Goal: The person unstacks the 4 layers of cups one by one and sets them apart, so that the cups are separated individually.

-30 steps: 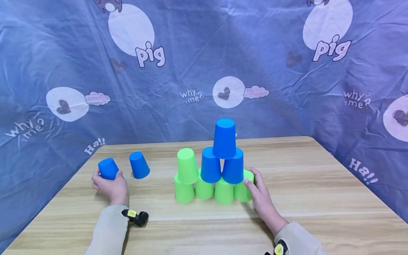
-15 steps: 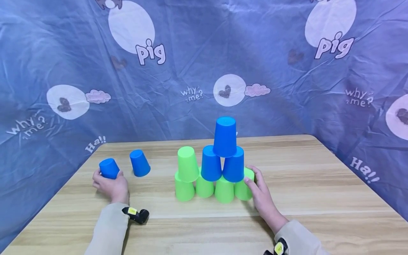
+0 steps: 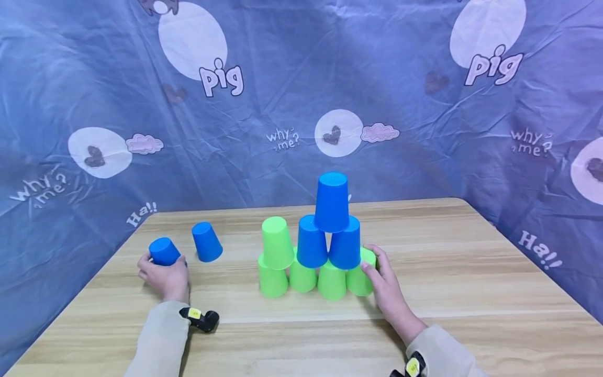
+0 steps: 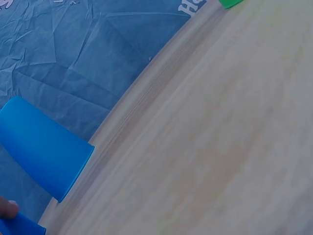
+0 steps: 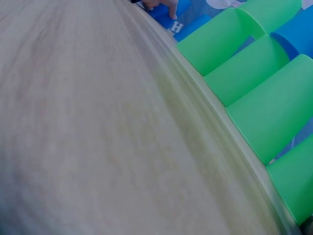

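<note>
In the head view my left hand (image 3: pixel 165 276) grips an upside-down blue cup (image 3: pixel 164 251) at the left of the table. A second blue cup (image 3: pixel 207 242) stands just to its right; the left wrist view also has this blue cup (image 4: pixel 46 147) beside my thumb (image 4: pixel 8 208). My right hand (image 3: pixel 388 290) holds the rightmost green cup (image 3: pixel 360 275) of a stack, thumb in front and fingers behind. That stack has a row of green cups at the bottom, a green cup (image 3: pixel 277 243) and two blue cups above, and one blue cup (image 3: pixel 332 203) on top.
The wooden table (image 3: pixel 282 340) carries everything. Behind it hangs a printed blue cloth (image 3: pixel 264 104). In the right wrist view the bottom green cups (image 5: pixel 249 71) stand in a line close together.
My left hand and its blue cup have shifted slightly to the right and down. My right hand and the stack stay as they were.
</note>
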Available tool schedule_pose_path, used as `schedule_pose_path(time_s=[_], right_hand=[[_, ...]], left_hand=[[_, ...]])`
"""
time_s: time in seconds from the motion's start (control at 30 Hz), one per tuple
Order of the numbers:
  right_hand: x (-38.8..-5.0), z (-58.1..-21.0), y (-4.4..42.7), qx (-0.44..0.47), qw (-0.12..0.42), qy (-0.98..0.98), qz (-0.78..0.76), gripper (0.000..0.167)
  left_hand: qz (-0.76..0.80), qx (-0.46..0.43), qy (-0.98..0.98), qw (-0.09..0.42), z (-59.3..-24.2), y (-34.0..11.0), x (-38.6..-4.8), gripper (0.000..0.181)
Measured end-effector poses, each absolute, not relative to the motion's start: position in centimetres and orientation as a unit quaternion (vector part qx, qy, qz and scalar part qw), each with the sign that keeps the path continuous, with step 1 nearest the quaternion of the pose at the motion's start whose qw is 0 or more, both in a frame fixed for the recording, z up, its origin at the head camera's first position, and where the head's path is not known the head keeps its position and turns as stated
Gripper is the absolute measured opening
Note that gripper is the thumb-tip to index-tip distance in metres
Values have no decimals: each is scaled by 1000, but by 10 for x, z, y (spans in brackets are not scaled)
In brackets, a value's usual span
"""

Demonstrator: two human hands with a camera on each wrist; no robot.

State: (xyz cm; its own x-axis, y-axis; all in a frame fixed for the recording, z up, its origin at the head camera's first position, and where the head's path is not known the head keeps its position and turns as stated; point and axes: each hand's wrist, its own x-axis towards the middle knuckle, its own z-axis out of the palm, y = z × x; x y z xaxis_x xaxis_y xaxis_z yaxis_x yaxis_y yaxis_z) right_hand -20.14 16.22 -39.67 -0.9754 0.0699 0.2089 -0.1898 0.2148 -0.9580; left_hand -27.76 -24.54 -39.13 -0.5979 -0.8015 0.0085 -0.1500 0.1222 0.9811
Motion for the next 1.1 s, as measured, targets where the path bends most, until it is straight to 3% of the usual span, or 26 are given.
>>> schedule_pose_path(time_s=[0.3,0.5,0.8,0.93,1.1], right_hand=[[-201,-397,161,34,107,-771,627,39],[-201,-397,160,34,109,-771,627,40],[-202,-398,161,38,116,-767,629,39],[-202,-398,161,39,114,-766,631,39],[-202,-398,161,36,112,-766,631,40]], left_hand=[[-592,344,-671,284,-388,-243,-275,82],[-602,298,-651,354,-371,-231,-275,78],[-598,151,-649,446,-332,-200,-267,63],[-609,110,-649,442,-319,-185,-262,60],[-654,75,-642,392,-301,-165,-252,61]])
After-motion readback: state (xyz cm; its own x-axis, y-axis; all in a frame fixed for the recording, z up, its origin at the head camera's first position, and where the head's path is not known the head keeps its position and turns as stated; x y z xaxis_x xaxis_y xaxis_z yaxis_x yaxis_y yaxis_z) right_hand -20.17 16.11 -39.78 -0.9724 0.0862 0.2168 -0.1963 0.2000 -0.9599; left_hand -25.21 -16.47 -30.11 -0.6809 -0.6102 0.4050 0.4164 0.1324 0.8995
